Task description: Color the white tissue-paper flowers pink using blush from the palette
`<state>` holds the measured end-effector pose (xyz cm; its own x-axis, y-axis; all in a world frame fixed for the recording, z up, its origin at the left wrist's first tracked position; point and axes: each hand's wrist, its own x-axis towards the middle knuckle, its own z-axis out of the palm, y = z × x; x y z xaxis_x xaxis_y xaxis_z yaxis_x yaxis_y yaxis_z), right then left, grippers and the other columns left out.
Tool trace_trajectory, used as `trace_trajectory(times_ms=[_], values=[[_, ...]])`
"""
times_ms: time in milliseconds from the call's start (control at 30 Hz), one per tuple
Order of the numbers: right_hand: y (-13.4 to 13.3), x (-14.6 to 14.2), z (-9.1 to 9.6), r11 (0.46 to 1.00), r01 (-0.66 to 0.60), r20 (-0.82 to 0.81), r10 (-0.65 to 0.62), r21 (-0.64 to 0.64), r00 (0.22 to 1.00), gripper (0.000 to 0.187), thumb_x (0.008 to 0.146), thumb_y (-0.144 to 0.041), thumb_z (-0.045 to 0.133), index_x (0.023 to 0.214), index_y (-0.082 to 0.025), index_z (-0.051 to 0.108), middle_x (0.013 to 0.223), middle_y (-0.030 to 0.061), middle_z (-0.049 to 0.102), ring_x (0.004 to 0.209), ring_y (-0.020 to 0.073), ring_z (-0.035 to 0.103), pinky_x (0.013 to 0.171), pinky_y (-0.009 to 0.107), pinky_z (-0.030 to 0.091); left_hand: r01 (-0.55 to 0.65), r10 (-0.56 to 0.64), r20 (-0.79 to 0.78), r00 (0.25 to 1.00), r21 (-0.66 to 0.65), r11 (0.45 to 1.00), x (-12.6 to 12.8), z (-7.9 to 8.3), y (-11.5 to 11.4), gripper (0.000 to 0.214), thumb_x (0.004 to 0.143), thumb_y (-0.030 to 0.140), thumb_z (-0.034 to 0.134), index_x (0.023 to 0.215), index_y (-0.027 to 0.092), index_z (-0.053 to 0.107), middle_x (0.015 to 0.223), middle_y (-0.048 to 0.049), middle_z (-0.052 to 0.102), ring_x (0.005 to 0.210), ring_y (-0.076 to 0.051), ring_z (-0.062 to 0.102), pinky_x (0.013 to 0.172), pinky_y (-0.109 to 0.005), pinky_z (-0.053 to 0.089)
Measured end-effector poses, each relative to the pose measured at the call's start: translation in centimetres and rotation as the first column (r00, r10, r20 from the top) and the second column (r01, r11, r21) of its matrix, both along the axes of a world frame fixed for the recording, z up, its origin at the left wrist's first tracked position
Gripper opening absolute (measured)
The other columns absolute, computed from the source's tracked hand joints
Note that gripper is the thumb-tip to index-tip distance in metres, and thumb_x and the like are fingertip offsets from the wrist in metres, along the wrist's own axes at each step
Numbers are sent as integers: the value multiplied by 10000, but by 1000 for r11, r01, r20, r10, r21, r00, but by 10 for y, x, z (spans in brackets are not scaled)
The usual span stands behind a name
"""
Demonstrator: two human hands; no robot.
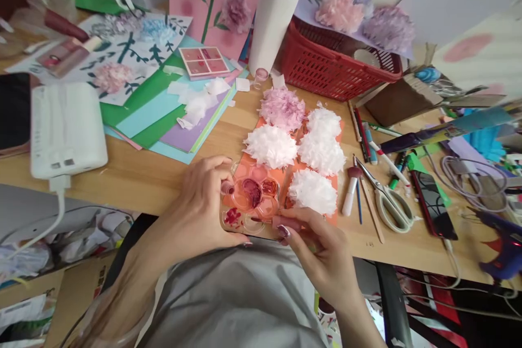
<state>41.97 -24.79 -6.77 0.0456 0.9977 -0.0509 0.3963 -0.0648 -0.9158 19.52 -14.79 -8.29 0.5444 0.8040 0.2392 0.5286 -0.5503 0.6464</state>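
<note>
Holding the clear paint tray with the left hand, at the near side of the tabletop. Pinching a pink stick in the right hand, with its tip over the tray. Seems to be mixing red paint; next, probably needs a gentle dab.

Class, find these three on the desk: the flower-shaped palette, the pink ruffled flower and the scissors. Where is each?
Palette (258,173): head view, a well at its far side.
Pink ruffled flower (282,109): head view, middle of its petals.
Scissors (381,190): head view, near the pivot.
</note>
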Motion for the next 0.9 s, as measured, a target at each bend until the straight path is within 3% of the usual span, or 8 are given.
trace_trajectory(times_ms=[167, 300, 533, 700, 900], values=[[8, 1, 5, 998, -57, 101, 55, 12, 993, 141, 968, -235, 591, 1100, -228, 641, 988, 63, 750, 832, 161, 756, 681, 220, 641, 2, -1, -33, 999, 10, 1000, -1, 0, 2, 768, 582, 437, 877, 1106, 239, 352, 1407, -175, 441, 1344, -361, 417, 1101, -547, 366], [12, -3, 10, 996, -90, 210, 83, 25, 974, 123, 974, -226, 576, 1078, -219, 640, 946, 56, 741, 796, 153, 747, 630, 205, 625, -55, 55, -4, 998, -33, 998, 3, 0, 3, 672, 586, 396, 861, 1086, 241, 440, 1372, -149, 481, 1302, -372, 461, 1056, -556, 412], [14, -4, 17, 943, -264, 474, 141, 204, 869, 161, 974, -129, 544, 1093, -196, 627, 940, 73, 699, 822, 172, 706, 685, 271, 602, -74, 74, 7, 997, -43, 996, 4, 0, 3, 616, 601, 403, 834, 1073, 231, 477, 1337, -131, 521, 1250, -360, 505, 1023, -546, 443], [14, 1, 18, 833, -475, 691, 166, 283, 703, 271, 946, -10, 465, 1137, -129, 616, 952, 116, 713, 816, 198, 694, 677, 305, 600, -23, 23, 0, 1000, 49, 999, 2, 0, 4, 680, 620, 404, 829, 1105, 219, 390, 1339, -152, 538, 1220, -346, 512, 1008, -551, 450], [19, 3, 33, 617, -745, 915, 96, 255, 392, 335, 953, 10, 362, 1062, 8, 678, 910, 190, 737, 752, 233, 664, 590, 331, 586, 0, -3, 28, 1000, 99, 995, 3, -2, 6, 690, 613, 393, 848, 1061, 211, 356, 1308, -200, 552, 1151, -344, 547, 922, -539, 491]])
